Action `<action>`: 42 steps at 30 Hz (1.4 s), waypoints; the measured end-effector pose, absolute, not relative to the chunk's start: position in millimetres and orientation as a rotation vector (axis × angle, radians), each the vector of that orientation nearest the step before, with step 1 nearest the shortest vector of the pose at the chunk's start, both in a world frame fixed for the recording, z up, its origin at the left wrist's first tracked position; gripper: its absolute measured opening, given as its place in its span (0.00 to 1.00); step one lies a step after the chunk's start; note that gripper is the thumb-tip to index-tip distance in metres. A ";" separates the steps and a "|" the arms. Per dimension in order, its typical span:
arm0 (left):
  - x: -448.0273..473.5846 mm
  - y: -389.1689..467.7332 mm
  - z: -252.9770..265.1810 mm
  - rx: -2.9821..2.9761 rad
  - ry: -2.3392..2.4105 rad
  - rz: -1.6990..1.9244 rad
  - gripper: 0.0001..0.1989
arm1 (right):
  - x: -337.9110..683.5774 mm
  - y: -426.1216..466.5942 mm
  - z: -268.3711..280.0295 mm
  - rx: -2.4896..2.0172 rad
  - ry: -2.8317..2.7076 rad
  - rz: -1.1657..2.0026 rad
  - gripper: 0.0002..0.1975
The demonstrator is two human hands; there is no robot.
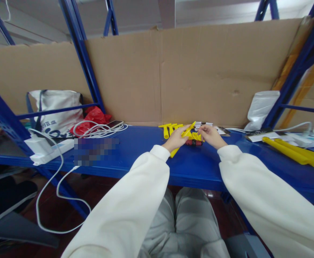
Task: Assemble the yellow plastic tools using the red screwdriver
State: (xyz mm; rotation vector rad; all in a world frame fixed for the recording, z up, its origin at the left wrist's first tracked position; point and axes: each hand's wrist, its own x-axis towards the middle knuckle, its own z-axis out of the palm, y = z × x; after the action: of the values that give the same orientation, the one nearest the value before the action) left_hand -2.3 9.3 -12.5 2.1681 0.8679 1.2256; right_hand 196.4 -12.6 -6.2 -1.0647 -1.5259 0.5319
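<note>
My left hand (176, 138) is closed around a long yellow strip-like piece (189, 129), which tilts up to the right and sticks out below the palm too. Just to the right, my right hand (209, 135) is held with thumb and fingers pinched together; whatever may be between them is too small to make out. Several yellow T-shaped pieces (165, 132) lie behind my left hand. More short yellow pieces (196, 136) sit between the two hands. Under them is a red and black object (194, 142), partly hidden.
The blue table (143, 150) backs onto a cardboard wall (199, 71). Long yellow tubes (293, 152) and a white pouch (261, 109) lie right. At left are a cloth bag (60, 107), red plastic bag (95, 116), coiled white cable (105, 130) and power strip (52, 152).
</note>
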 end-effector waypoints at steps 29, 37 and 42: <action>-2.8 20.2 -16.0 1.847 0.895 1.238 0.35 | 248.5 -11.2 -2.8 -2.313 -1.689 -0.215 0.15; 12.3 4.5 6.4 1.480 0.820 1.209 0.38 | 263.5 -8.2 -2.2 -2.075 -1.383 -0.136 0.15; 41.5 -1.1 21.2 1.308 0.835 1.083 0.27 | 261.7 -9.8 -0.4 -1.992 -1.290 -0.148 0.16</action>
State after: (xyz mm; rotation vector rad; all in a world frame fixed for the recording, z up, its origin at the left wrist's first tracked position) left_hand 41.5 -1.1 21.2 1.3077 0.8352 1.0831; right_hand 261.7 -9.8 -0.4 -1.9919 -1.2901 -0.1485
